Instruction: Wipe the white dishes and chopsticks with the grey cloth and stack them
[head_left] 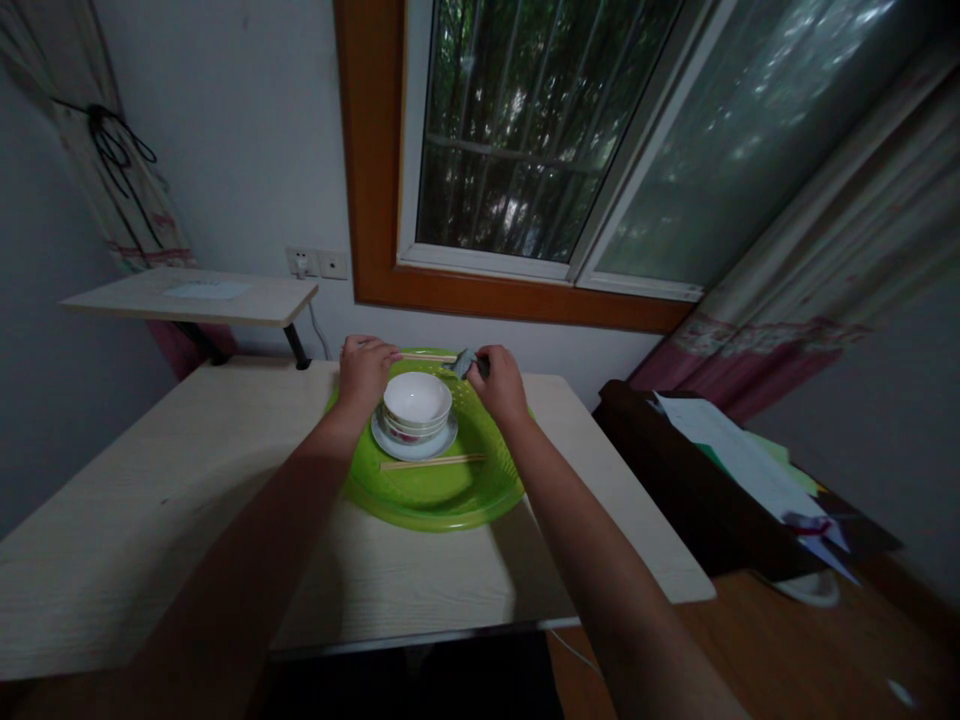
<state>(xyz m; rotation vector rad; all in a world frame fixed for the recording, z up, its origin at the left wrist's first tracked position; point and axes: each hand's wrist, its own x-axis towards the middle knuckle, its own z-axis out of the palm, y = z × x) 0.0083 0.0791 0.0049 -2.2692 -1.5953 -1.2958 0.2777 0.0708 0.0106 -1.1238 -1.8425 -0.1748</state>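
While the chopsticks (429, 357) are lying sideways between both hands, the left hand (365, 370) is pinching one end and the right hand (498, 382) is squeezing a gray cloth (464, 363) on the other.

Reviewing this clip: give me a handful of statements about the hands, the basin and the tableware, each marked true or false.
1. The white bowl sits inside the green basin. True.
2. The right hand holds a grey cloth. True.
3. The left hand rests flat on the bare table, away from the basin. False: it is at the basin's far rim, holding one end of a chopstick.
4. The chopsticks in the basin stand upright in the bowl. False: they lie flat in front of the bowl.
5. The bowl rests on a small plate. True.
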